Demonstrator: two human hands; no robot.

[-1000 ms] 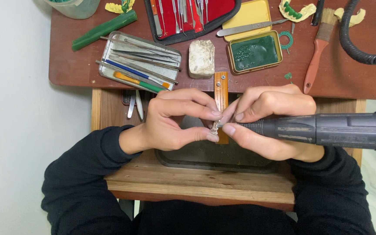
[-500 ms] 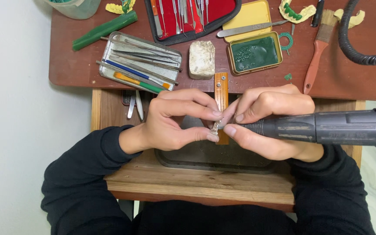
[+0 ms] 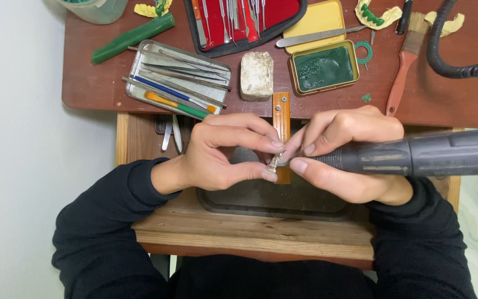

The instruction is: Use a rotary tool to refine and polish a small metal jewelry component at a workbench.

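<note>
- Small silvery metal piece sits pinched between thumb and forefinger tips of the left hand, held just above the narrow orange wooden bench peg and over the dark recessed tray.
- Left grip: closed on the metal piece.
- Right hand: grip closed around the dark grey cylindrical rotary handpiece, pen-style; its tip meets the piece, though the contact point itself is too small to resolve.
- Change against the frames half a second and one second back: practically none. Both hands, piece and handpiece keep the same pose. Judgement: steady fine working on one spot, not repositioning.
- Beyond the peg, on the reddish-brown wooden tabletop: whitish stone block, open yellow tin with green contents, flat metal tray of hand tools, red-lined tool case, wooden-handled brush, green rod.
</note>
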